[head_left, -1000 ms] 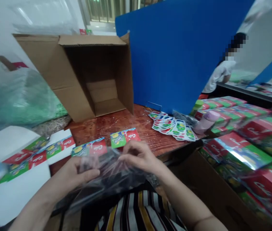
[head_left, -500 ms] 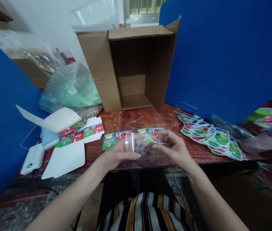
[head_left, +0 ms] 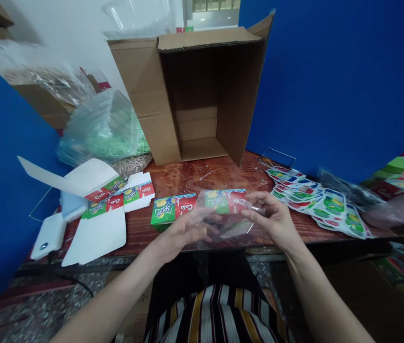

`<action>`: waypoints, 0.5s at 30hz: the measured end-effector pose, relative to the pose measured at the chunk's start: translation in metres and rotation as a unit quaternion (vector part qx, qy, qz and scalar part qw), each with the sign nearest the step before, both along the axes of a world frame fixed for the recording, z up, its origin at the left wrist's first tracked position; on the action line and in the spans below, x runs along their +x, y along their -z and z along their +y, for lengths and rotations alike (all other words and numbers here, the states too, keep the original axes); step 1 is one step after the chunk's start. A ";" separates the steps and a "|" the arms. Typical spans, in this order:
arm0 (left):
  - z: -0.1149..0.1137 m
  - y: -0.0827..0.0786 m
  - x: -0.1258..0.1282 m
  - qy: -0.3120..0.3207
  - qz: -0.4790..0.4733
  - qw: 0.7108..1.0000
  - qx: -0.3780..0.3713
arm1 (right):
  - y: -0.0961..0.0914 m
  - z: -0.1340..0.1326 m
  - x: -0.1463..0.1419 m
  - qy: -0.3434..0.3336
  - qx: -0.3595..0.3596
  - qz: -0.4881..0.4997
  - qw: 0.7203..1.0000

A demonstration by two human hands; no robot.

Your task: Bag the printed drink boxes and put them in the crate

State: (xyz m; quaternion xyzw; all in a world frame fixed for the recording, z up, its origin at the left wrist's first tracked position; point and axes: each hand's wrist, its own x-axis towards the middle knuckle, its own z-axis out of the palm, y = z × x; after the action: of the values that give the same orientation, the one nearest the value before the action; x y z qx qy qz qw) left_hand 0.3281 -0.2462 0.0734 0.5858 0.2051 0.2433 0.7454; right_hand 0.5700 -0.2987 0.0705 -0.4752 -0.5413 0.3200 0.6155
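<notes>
A clear plastic bag (head_left: 236,227) is stretched between my hands above the front edge of the table. My right hand (head_left: 271,214) pinches its right side between thumb and fingers. The fingers of my left hand (head_left: 187,229) are spread at the bag's left side, partly seen through the film; whether they are inside it or behind it I cannot tell. Just beyond my hands stand two small printed boxes: a left Sprite and Cola box (head_left: 164,209) and a right Sprite and Cola box (head_left: 219,197), the latter partly covered by the film.
An opened cardboard carton (head_left: 141,90) stands at the back. Unfolded printed cartons (head_left: 105,233) lie left, near a white power bank-like device (head_left: 48,236). Several printed card cut-outs (head_left: 330,205) are fanned out right. Blue partitions (head_left: 330,85) flank the table (head_left: 205,174).
My left thumb and fingers have spread apart at the bag. My right hand has moved slightly right with the film, and more of the right box shows.
</notes>
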 end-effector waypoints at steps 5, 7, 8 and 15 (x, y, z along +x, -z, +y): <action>-0.001 -0.002 0.016 -0.061 0.096 0.993 0.009 | 0.000 -0.006 0.004 -0.085 -0.056 -0.004 0.995; 0.001 -0.004 0.018 -0.071 0.099 0.993 0.008 | 0.000 -0.008 0.008 -0.143 -0.102 0.004 0.984; 0.002 -0.005 0.018 -0.073 0.100 0.992 0.012 | 0.001 -0.009 0.011 -0.158 -0.118 0.010 0.980; -0.001 0.014 0.009 0.042 0.195 0.976 0.087 | -0.001 -0.020 0.037 0.013 -0.070 0.083 0.994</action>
State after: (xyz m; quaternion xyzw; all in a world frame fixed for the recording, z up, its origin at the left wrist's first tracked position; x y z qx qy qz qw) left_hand 0.3369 -0.2475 0.0595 0.6925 0.2999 0.1093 0.6469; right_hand 0.6066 -0.3188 0.0711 -0.4958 -0.4581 0.3874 0.6279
